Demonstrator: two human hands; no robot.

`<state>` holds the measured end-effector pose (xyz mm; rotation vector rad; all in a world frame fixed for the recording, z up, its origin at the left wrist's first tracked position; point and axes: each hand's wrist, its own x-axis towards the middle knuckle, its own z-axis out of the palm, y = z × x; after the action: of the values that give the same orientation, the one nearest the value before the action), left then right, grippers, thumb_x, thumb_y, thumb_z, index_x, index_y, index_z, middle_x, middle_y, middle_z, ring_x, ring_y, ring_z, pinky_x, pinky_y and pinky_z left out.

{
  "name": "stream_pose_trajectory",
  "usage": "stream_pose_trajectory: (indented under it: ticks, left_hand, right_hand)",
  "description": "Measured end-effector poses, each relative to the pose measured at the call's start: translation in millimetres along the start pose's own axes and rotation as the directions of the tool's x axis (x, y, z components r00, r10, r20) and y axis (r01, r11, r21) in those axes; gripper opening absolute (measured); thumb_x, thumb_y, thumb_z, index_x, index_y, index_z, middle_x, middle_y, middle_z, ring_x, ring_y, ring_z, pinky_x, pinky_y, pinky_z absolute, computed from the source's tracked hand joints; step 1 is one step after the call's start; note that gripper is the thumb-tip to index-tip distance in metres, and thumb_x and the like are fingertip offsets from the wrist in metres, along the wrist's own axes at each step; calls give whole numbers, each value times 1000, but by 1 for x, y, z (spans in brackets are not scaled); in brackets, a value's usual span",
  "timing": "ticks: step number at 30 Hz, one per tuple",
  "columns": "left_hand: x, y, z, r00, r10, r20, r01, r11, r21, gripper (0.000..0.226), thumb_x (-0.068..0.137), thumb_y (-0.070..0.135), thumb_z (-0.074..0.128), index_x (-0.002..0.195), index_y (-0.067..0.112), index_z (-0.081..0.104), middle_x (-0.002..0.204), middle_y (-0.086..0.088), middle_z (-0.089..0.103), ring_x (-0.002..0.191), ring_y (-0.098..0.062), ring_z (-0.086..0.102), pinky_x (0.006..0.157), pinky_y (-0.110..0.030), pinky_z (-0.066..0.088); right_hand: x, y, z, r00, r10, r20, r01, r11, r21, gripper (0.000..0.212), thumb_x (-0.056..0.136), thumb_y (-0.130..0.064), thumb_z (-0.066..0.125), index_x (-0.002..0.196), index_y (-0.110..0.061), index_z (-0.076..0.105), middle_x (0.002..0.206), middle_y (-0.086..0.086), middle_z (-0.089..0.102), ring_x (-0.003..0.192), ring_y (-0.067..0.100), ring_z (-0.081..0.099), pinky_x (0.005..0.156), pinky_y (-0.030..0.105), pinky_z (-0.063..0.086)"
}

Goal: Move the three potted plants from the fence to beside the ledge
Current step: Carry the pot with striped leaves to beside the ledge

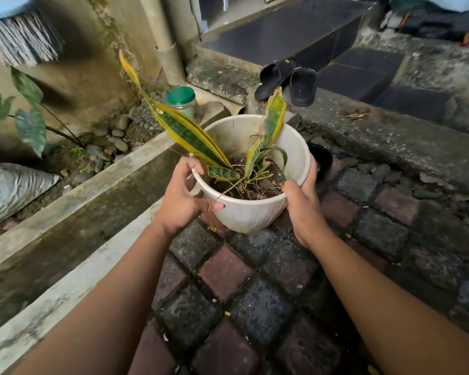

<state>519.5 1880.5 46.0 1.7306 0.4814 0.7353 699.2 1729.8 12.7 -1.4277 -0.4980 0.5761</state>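
White plastic, scuffed and stained: the pot [251, 169] sits between our two hands, tipped a little away from us so its mouth faces up and toward us. Our left hand [183, 197] grips the near-left rim, thumb across the outer wall and fingers curled over the lip; our right hand [303, 203] clasps the right side, thumb hooked inside the rim. We cannot tell whether the base touches the pavers [244, 288] or hangs just above them. Out of the soil the plant [190, 131] sends one long yellow-edged leaf slanting up and away to the left, past our left hand, while a shorter, ragged leaf stands nearly upright at the far side. Just behind our right hand a black pot [321, 158] shows only in part, hidden by the white one. Beyond it runs a mossy concrete ledge [377, 136], with sandals [287, 79] on it farther off. Left of our left hand lies a concrete drain [73, 212], and past the long leaf stands a green-lidded jar [181, 102]. Top left, a broom [19, 36] is cut off by the frame.
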Motion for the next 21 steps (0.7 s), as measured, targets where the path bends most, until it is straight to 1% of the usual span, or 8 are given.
stream_pose_trajectory:
  ticks: [1, 3, 5, 7, 10, 15, 18, 21]
  left_hand:
    - [-2, 1, 3, 1000, -18, 10, 19, 994, -112, 54, 55, 1, 76, 95, 22, 46, 91, 3, 45, 76, -9, 41, 63, -34, 29]
    - [-4, 1, 11, 994, -96, -60, 76, 962, -263, 29, 65, 25, 63, 91, 31, 53, 87, 10, 48, 75, -11, 40, 62, -33, 27]
    - [-3, -1, 24, 974, -127, -189, 86, 974, -211, 14, 75, 36, 59, 88, 36, 53, 86, 11, 50, 75, -8, 42, 64, -31, 33]
    - [-2, -3, 37, 965, -64, -255, 38, 994, -102, 16, 85, 22, 56, 95, 33, 49, 91, -6, 45, 74, -15, 40, 64, -36, 33]
    - [4, -7, 44, 962, -4, -273, -2, 1000, -22, 26, 87, 5, 46, 101, 27, 46, 94, -10, 39, 77, -24, 35, 68, -44, 32]
    - [8, -12, 39, 962, 8, -273, 6, 999, 50, 37, 88, 9, 42, 112, 37, 45, 89, -4, 42, 71, -13, 40, 65, -37, 36]
    - [9, -16, 37, 975, 18, -222, 16, 988, 154, 35, 93, 11, 37, 119, 34, 39, 81, 0, 39, 69, -16, 38, 66, -40, 35]
    - [11, -17, 33, 977, 9, -211, 30, 983, 184, 34, 94, 13, 35, 126, 26, 35, 84, 1, 39, 69, -12, 38, 66, -36, 34]
  right_hand:
    - [2, -1, -2, 1000, 4, 7, -4, 1000, -5, 89, 78, -29, 54, 159, -41, 20, 149, -10, 53, 130, 5, 55, 119, 43, 41]
    - [7, -4, -7, 999, 26, 28, -26, 1000, -9, 88, 79, -23, 52, 159, -42, 19, 152, -5, 51, 135, 15, 53, 120, 53, 40]
    - [12, -6, -12, 999, 37, 39, -36, 999, -11, 87, 78, -21, 53, 157, -43, 24, 149, -5, 54, 133, 17, 54, 117, 58, 42]
    - [17, -9, -15, 999, 24, 41, -23, 1000, -18, 87, 75, -18, 51, 156, -41, 29, 148, -3, 55, 133, 19, 55, 117, 59, 41]
    - [25, -16, -19, 998, 28, 59, -27, 999, -17, 87, 75, -15, 49, 156, -39, 29, 150, 0, 54, 135, 22, 53, 118, 60, 40]
    - [17, -19, -15, 999, 3, 51, -3, 1000, -7, 80, 78, -14, 48, 153, -38, 31, 151, 3, 53, 137, 25, 52, 119, 58, 40]
    - [16, -24, -12, 999, -2, 37, 2, 1000, 6, 80, 78, -13, 47, 152, -38, 30, 151, 4, 52, 137, 25, 51, 119, 54, 40]
    - [13, -27, -10, 999, -31, -12, 31, 998, -50, 83, 77, -15, 46, 158, -23, 29, 147, 3, 53, 132, 18, 53, 114, 37, 46]
